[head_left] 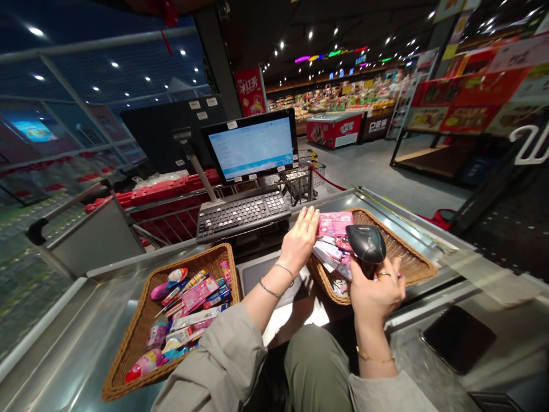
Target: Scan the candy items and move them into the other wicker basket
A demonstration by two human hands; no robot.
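Note:
My left hand reaches into the right wicker basket with its fingers closed on a pink packet at the top of a small pile of packets. My right hand grips the handle of a black barcode scanner, whose head points toward that pile. A second wicker basket on the left holds several colourful packets, tubes and small toys.
A keyboard and a lit monitor stand behind the baskets on a steel checkout counter. A flat scale plate lies between the baskets. Red shopping baskets and a cart sit beyond; shop shelves line the right.

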